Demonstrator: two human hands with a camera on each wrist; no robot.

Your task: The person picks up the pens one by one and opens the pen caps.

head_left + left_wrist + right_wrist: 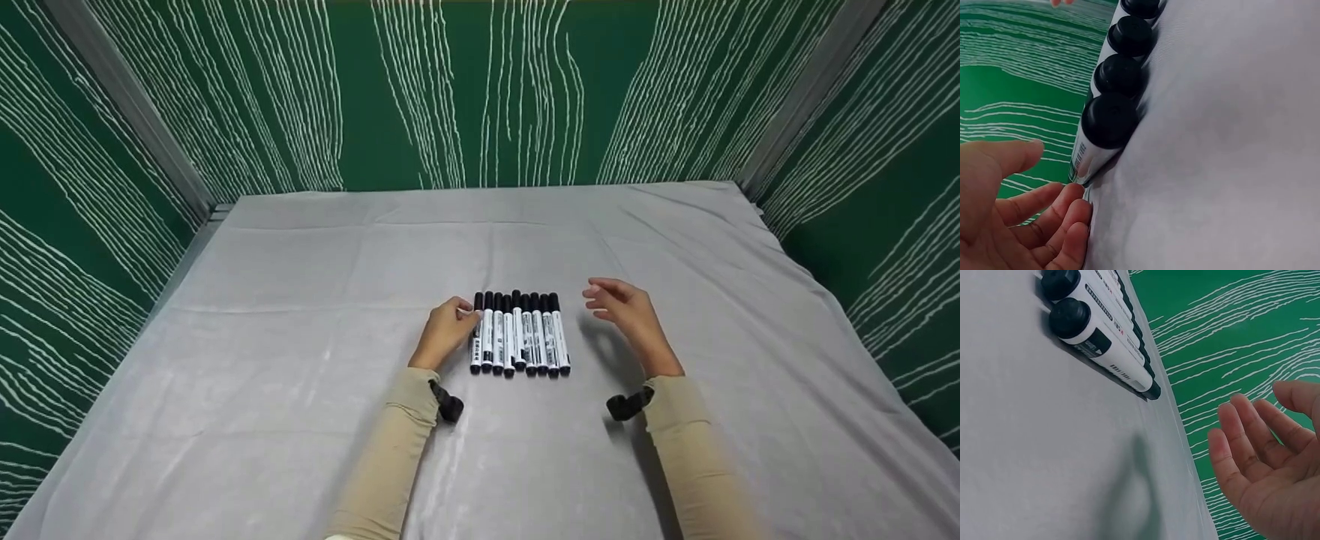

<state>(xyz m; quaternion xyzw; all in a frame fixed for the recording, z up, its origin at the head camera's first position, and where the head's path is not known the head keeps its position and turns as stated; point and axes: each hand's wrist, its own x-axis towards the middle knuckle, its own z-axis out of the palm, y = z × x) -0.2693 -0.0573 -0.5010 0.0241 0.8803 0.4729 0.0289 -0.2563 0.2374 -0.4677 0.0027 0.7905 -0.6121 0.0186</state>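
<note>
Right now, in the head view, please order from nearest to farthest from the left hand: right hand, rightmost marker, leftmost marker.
1. Leftmost marker: immediately beside the left hand.
2. Rightmost marker: farther across, to the right.
3. Right hand: right of both markers, farthest.

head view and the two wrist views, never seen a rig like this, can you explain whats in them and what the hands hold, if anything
There is no robot: these are a person's bare left hand and bare right hand, below them beige fabric sleeves. The widest picture comes from a camera on the head, looking forward and down. The other two come from small black wrist cameras, each looking at one hand's work. On the grey cloth lies a side-by-side row of white cylindrical markers with black caps. The left hand's fingers are at the row's left end, seemingly touching the last marker but not wrapped round it. The right hand is raised beyond the right end, holding nothing.
</note>
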